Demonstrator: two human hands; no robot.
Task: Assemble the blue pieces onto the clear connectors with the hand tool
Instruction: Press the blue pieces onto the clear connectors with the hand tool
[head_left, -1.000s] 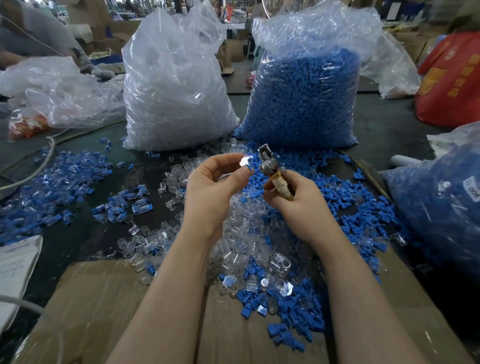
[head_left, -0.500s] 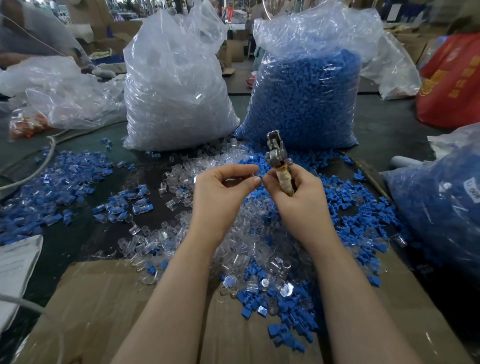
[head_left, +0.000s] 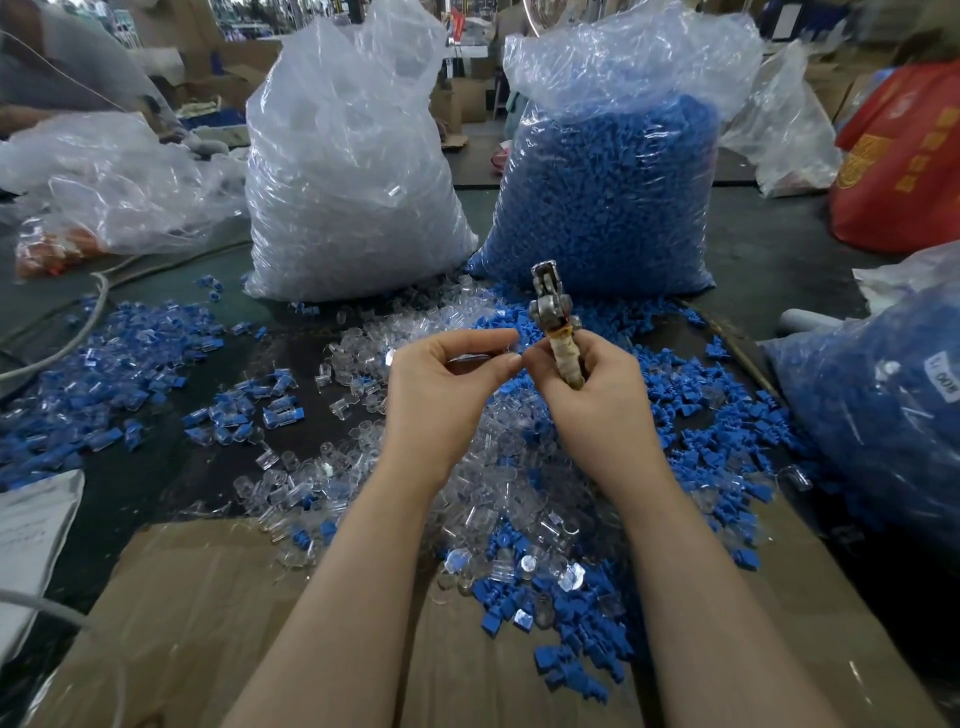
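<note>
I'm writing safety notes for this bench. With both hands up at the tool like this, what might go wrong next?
1. The left hand has its fingertips right beside the hand tool held by the right hand, so a squeeze might nip a finger.
2. Whatever the left fingers pinch is too small to see; if dropped, it would probably vanish into the loose clear connectors below.
</note>
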